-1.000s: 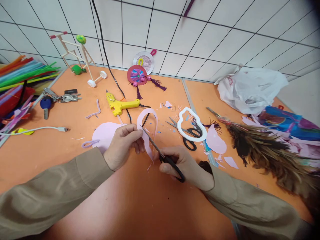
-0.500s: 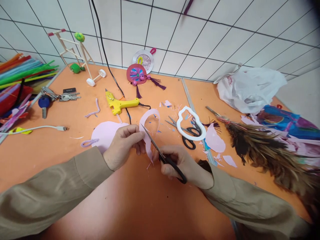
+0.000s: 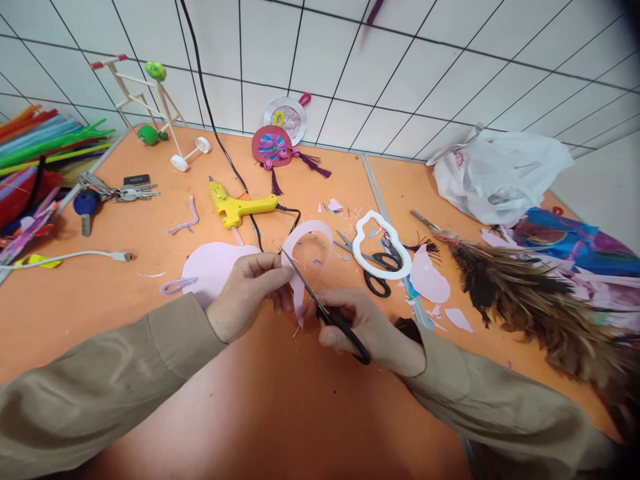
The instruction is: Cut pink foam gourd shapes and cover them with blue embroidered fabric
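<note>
Between thumb and fingers, my left hand [image 3: 253, 287] pinches a curled strip of pale pink paper [image 3: 323, 238], which loops up and to the right. My right hand [image 3: 357, 323] is closed around black-handled scissors [image 3: 345, 333]. Their blades lie along the strip close to my left fingertips; whether they are fully closed I cannot tell. Behind my left hand, a pink paper shape [image 3: 213, 267] with a lilac pipe-cleaner loop [image 3: 176, 287] lies flat on the table, partly hidden by the hand. A white wavy-edged frame [image 3: 359, 243] rests over a second pair of scissors [image 3: 379, 283] to the right.
A yellow glue gun [image 3: 243, 208] with a black cord lies behind my hands. Keys [image 3: 133, 193] and pipe cleaners [image 3: 50, 143] are at left. Paper scraps [image 3: 430, 277], a feather duster [image 3: 525, 307] and a white plastic bag [image 3: 500, 175] are at right. Round tasselled ornaments [image 3: 273, 147] lean against the tiled wall.
The pink strip's loop has swung to the right and opened wider. Both hands stay nearly in place, still holding the strip and the scissors.
</note>
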`<state>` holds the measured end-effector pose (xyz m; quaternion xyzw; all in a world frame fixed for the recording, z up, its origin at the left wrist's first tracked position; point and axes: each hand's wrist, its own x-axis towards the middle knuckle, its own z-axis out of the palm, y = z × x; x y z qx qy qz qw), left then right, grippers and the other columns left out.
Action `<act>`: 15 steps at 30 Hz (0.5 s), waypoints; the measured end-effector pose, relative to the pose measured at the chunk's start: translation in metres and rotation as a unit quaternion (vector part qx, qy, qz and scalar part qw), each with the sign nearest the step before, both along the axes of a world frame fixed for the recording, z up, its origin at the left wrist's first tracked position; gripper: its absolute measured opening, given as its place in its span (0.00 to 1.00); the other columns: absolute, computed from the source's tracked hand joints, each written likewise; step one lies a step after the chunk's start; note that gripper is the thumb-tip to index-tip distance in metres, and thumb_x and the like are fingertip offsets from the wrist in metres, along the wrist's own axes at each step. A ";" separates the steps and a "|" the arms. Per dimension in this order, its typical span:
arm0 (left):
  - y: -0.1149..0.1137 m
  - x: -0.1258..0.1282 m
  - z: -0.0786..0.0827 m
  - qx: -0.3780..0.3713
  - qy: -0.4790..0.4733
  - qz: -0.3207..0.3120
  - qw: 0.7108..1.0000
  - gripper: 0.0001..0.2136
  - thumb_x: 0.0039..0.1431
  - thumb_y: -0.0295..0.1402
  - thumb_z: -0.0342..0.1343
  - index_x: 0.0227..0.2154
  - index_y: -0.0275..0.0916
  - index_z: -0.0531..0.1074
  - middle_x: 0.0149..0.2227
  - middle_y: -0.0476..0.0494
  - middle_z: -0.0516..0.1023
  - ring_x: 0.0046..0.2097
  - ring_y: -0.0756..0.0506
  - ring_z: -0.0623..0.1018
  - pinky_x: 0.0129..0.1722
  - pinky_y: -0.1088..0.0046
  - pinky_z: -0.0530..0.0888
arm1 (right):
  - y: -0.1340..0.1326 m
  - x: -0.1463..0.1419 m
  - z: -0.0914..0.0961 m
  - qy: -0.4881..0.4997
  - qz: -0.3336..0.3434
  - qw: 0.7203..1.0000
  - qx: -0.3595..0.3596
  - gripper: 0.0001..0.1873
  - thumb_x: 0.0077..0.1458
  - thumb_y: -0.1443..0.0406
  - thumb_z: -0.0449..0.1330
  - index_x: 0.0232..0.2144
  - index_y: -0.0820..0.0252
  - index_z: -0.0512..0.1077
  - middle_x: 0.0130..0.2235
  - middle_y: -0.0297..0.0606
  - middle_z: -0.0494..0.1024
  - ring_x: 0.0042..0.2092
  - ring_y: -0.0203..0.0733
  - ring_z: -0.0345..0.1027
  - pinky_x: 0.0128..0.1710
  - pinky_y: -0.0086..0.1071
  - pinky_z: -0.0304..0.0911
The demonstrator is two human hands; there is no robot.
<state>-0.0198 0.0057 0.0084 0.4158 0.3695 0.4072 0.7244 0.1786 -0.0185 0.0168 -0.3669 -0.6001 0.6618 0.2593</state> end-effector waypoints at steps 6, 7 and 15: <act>0.000 0.001 0.000 0.008 0.001 -0.002 1.000 0.13 0.59 0.34 0.57 0.20 0.37 0.71 0.20 0.43 0.79 0.21 0.49 0.76 0.22 0.76 0.68 | 0.001 0.001 -0.002 -0.016 0.002 1.000 0.006 0.30 0.48 0.40 0.66 0.28 0.62 0.70 0.24 0.30 0.64 0.25 0.30 0.53 0.21 0.28 0.48; 0.000 0.001 0.000 0.008 0.000 -0.002 1.000 0.13 0.59 0.34 0.57 0.20 0.37 0.71 0.20 0.43 0.79 0.20 0.49 0.76 0.22 0.76 0.68 | 0.001 0.001 -0.003 -0.018 0.002 1.000 0.007 0.30 0.48 0.40 0.66 0.28 0.62 0.70 0.25 0.30 0.64 0.25 0.31 0.53 0.21 0.28 0.49; 0.001 0.000 -0.001 -0.003 -0.010 0.005 1.000 0.12 0.57 0.33 0.59 0.19 0.37 0.72 0.18 0.44 0.78 0.19 0.51 0.74 0.21 0.77 0.68 | 0.002 0.002 -0.003 -0.030 0.000 1.000 -0.009 0.31 0.46 0.39 0.66 0.27 0.63 0.70 0.24 0.31 0.63 0.24 0.31 0.53 0.20 0.27 0.49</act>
